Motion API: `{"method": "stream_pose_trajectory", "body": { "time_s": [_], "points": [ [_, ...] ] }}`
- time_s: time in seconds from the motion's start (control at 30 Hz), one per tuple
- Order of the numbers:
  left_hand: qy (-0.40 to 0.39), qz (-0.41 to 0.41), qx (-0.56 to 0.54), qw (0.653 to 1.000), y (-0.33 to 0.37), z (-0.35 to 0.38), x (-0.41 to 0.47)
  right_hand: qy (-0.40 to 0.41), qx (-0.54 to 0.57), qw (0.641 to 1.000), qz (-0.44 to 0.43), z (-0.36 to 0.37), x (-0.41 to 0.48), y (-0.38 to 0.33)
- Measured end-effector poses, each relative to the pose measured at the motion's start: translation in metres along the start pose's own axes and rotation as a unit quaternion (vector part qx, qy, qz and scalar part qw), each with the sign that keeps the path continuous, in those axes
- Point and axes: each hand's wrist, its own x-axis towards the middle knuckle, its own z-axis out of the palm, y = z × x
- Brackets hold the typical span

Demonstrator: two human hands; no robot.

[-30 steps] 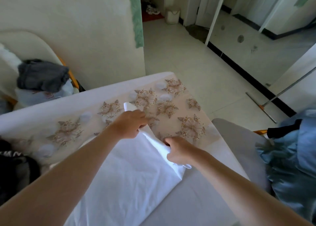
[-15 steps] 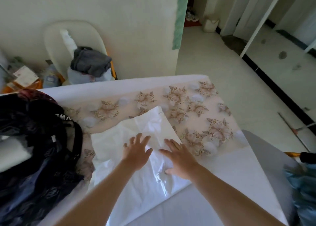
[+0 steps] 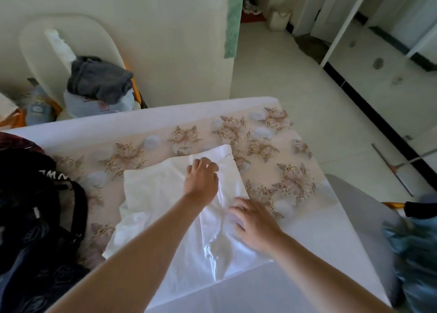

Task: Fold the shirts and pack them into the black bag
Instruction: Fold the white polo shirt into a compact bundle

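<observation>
Both hands sit on your white shirt (image 3: 153, 194), left hand (image 3: 201, 181) with fingers bent, pinching unclear, right hand (image 3: 256, 225) spread flat near its right edge; floral tablecloth (image 3: 295, 182) lies open rightward, black bag (image 3: 35, 218) close left.

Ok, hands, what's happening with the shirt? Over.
Left hand on shirt, grip unclear; right hand flat on it. Shirt part-folded on table. Bag at left, nothing blocking.

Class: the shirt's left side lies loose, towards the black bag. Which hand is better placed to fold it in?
Left. The left hand rests midway across the shirt, nearer its loose side; the right hand lies at the right edge and would have to cross over.
</observation>
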Motion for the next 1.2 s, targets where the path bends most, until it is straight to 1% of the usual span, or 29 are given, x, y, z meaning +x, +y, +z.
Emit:
{"method": "stream_pose_trajectory", "body": {
  "time_s": [0.03,0.1,0.2,0.3,0.37,0.47,0.53,0.6,0.67,0.7,0.77,0.83,0.9,0.97,1.0,1.03,1.1,1.13,1.2],
  "points": [
    [-0.002,0.012,-0.008,1.0,0.008,0.0,0.016,0.019,-0.015,1.0,-0.003,-0.001,0.007,0.004],
    [-0.027,0.027,-0.001,0.999,0.022,0.002,0.046,0.021,-0.024,0.999,0.009,-0.002,0.021,0.015],
    [-0.095,0.029,0.091,0.991,0.033,0.011,0.08,-0.003,-0.002,1.0,0.026,-0.001,0.038,0.03],
    [-0.115,0.015,0.171,0.978,0.036,0.02,0.099,-0.039,0.016,0.999,0.022,0.001,0.043,0.039],
    [-0.107,0.022,0.188,0.976,0.034,0.023,0.106,-0.044,0.025,0.999,0.021,0.003,0.044,0.042],
    [-0.038,-0.004,0.132,0.991,0.021,0.026,0.109,-0.071,0.026,0.997,0.034,0.004,0.047,0.042],
    [-0.014,-0.019,0.095,0.995,0.009,0.03,0.103,-0.092,0.015,0.995,0.042,0.001,0.05,0.04],
    [0.048,-0.013,0.058,0.997,-0.001,0.034,0.085,-0.097,-0.001,0.994,0.041,-0.001,0.05,0.034],
    [0.122,0.015,0.015,0.992,-0.006,0.034,0.055,-0.054,-0.006,0.998,0.019,0.001,0.05,0.024],
    [0.144,0.04,0.006,0.989,-0.008,0.036,0.035,-0.028,-0.009,1.0,0.003,0.004,0.05,0.018],
    [0.143,0.079,0.006,0.987,-0.019,0.048,-0.01,-0.01,-0.025,0.999,-0.035,0.013,0.049,0.006],
    [0.106,0.063,0.016,0.992,-0.039,0.062,-0.055,-0.034,-0.066,0.995,-0.065,0.025,0.047,-0.004],
    [0.046,0.034,0.043,0.997,-0.06,0.065,-0.092,-0.048,-0.073,0.995,-0.053,0.037,0.042,-0.011],
    [-0.003,0.032,0.05,0.998,-0.075,0.057,-0.117,-0.038,-0.054,0.998,-0.022,0.039,0.042,-0.019],
    [-0.015,0.032,0.043,0.998,-0.08,0.049,-0.125,-0.032,-0.062,0.998,-0.008,0.037,0.045,-0.026],
    [-0.013,0.03,0.032,0.999,-0.083,0.041,-0.131,-0.029,-0.081,0.996,0.003,0.033,0.049,-0.036],
    [0.026,0.01,0.02,0.999,-0.09,0.022,-0.143,-0.024,-0.119,0.993,0.013,0.021,0.06,-0.059],
    [0.054,-0.013,0.018,0.998,-0.094,0.012,-0.148,-0.017,-0.127,0.992,0.007,0.018,0.065,-0.071],
    [0.104,-0.095,0.005,0.99,-0.106,-0.009,-0.161,-0.012,-0.124,0.992,-0.036,0.016,0.074,-0.097]
  ]
}}
